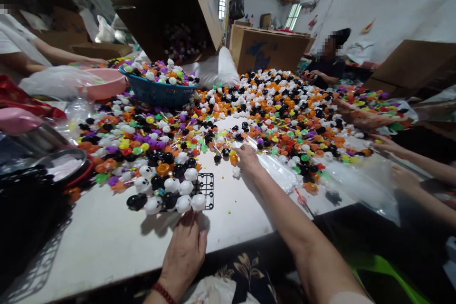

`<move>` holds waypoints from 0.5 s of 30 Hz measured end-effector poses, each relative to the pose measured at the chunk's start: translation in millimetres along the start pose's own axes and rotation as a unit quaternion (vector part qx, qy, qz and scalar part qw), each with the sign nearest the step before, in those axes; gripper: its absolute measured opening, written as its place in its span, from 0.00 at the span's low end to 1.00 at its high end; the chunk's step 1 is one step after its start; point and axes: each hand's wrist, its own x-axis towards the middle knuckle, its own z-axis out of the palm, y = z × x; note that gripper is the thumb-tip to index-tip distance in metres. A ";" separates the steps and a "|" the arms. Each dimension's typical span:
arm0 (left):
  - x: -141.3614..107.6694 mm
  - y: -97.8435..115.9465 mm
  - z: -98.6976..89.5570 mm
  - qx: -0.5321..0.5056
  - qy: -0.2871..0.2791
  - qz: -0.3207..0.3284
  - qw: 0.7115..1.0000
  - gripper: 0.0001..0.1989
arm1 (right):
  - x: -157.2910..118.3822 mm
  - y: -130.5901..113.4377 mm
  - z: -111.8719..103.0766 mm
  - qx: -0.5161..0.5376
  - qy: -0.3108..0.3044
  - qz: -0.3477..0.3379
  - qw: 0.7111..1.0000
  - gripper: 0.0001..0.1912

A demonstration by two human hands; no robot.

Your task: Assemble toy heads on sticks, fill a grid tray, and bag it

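Note:
A black plastic grid rack (205,192) lies in front of me, filled mostly with white ghost heads (171,185), black heads (137,202) and an orange one. My left hand (184,243) rests at the rack's near edge, fingers stretched forward and thumb apart; its fingertips are partly hidden under a white head. Farther out, my right hand (248,159) has its fingers closed at a small orange-yellow plastic piece (233,157), beside the heap's near edge. A black piece (225,152) and a white piece (236,171) lie close to it.
A large heap of coloured plastic pieces (285,97) covers the table's far part. Behind stand a filled blue basin (160,94), a pink basin (107,86) and cardboard boxes (267,50). Clear plastic bags (363,187) lie at right. Co-workers' hands (390,147) are at right and left.

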 end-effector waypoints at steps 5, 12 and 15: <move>4.4 4.2 -8.2 -0.007 0.001 -0.027 1.000 0.26 | 20.6 -12.1 16.5 0.045 -0.040 -0.034 0.998 0.26; 4.6 5.7 -11.1 -0.009 0.004 -0.034 0.999 0.26 | -8.0 -24.1 9.2 0.112 0.018 -0.044 0.993 0.13; 4.3 5.7 -11.9 -0.018 0.005 -0.035 0.999 0.26 | -32.2 -34.1 -0.5 0.138 0.054 -0.066 0.987 0.16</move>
